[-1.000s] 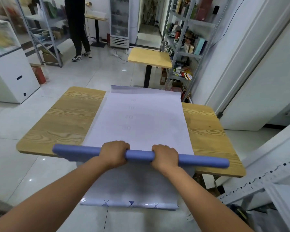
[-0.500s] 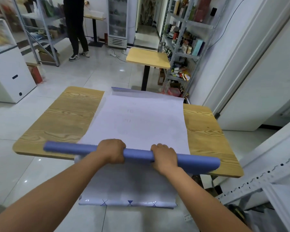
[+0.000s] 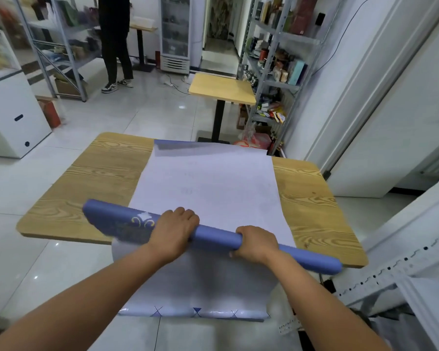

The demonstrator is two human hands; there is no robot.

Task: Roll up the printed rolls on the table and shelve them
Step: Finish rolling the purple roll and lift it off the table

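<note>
both arms are seen bare: the left forearm (image 3: 86,300) and the right forearm (image 3: 322,305) are left uncovered as far as the frame's lower edge, and the left hand (image 3: 174,231) and the right hand (image 3: 257,245) are shown bare too.

1. At your 12 o'clock: small wooden table (image 3: 222,88) on a black pedestal.
2. At your 1 o'clock: stocked metal shelving (image 3: 298,41) against a white wall (image 3: 401,102).
3. At your 11 o'clock: glass-door fridge (image 3: 175,34).
4. At your 9 o'clock: white cabinet (image 3: 13,117).
5. Beneath you: glossy pale floor tiles (image 3: 147,115) with light glints.
</note>
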